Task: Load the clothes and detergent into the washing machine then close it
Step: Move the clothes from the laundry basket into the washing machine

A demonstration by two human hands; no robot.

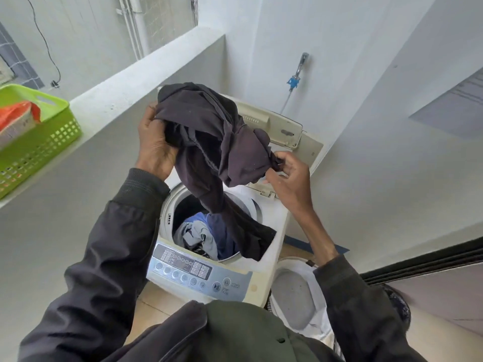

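A white top-loading washing machine (271,220) stands below me with its lid (274,124) folded up at the back. Blue and grey clothes (201,236) lie in the drum. I hold a dark garment (209,131) above the opening; one end hangs down over the drum's right rim. My left hand (154,147) grips its bunched upper left part. My right hand (287,176) pinches its right end. An orange and white detergent bag (18,118) sits in a green basket (41,142) on the ledge at left.
A grey ledge (146,74) runs along the left wall. A white laundry bag or hamper (298,296) stands on the floor right of the machine. A tap with a blue fitting (295,79) is on the back wall. The control panel (198,273) faces me.
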